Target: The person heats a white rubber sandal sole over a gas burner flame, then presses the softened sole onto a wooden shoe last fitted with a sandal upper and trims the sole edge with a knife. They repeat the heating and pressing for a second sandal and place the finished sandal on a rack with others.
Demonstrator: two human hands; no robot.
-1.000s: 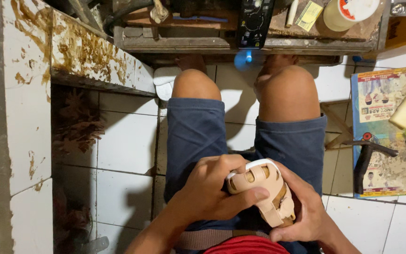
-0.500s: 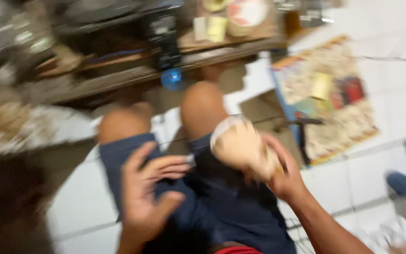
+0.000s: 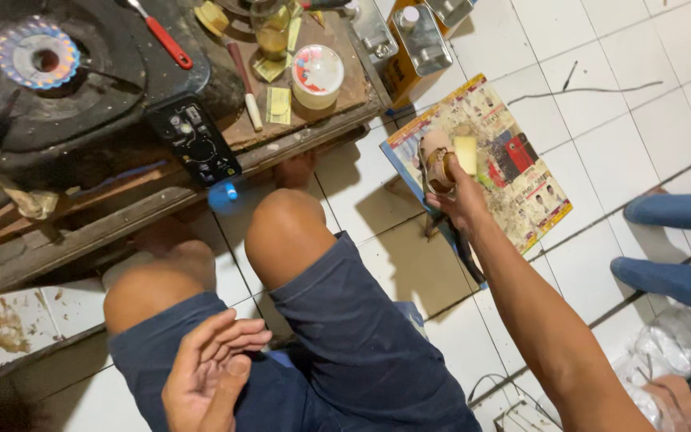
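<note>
Count: 2 hands, 1 tan shoe sole, 1 printed sheet on the floor tiles, 1 yellow block on that sheet. Right hand is stretched out over the printed sheet, fingers closed on the sole; the sole sticks up above the fingers, just left of the yellow block. Left hand rests on the lap in dark shorts, left of the sheet, palm up, fingers loosely spread, holding nothing. 1 round tape roll on the low wooden bench, up-left of the sheet.
</note>
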